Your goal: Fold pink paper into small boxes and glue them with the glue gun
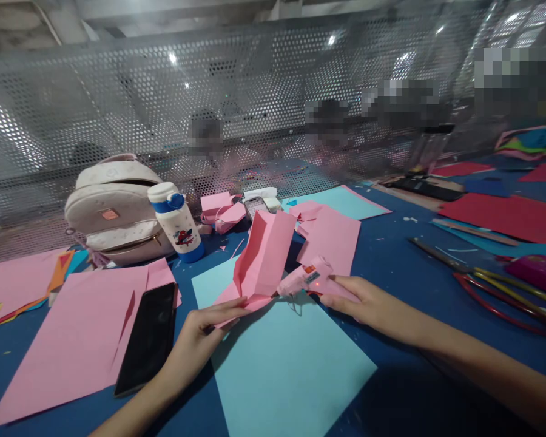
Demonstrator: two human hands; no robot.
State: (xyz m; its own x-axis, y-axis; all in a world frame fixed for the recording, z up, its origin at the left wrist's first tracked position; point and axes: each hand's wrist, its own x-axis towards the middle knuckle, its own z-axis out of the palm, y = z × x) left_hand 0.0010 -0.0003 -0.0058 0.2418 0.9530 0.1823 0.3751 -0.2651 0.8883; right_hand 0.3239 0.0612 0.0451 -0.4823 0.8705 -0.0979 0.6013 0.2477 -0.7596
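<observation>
My left hand (pixel 205 332) pinches the lower edge of a folded pink paper piece (pixel 262 258) that stands up over a light blue sheet (pixel 282 364). My right hand (pixel 361 303) is wrapped round a pink glue gun (pixel 306 277), whose nozzle points left at the base of the pink paper. A small red light glows on the gun's side.
A black phone (pixel 148 340) lies on pink sheets (pixel 73 340) at the left. Behind stand a white bottle with a blue band (pixel 176 221) and a pale backpack (pixel 113 209). Sticks and red scissors (pixel 495 285) lie at the right, near red sheets (pixel 505 215). A perforated metal screen (pixel 255 109) closes the back.
</observation>
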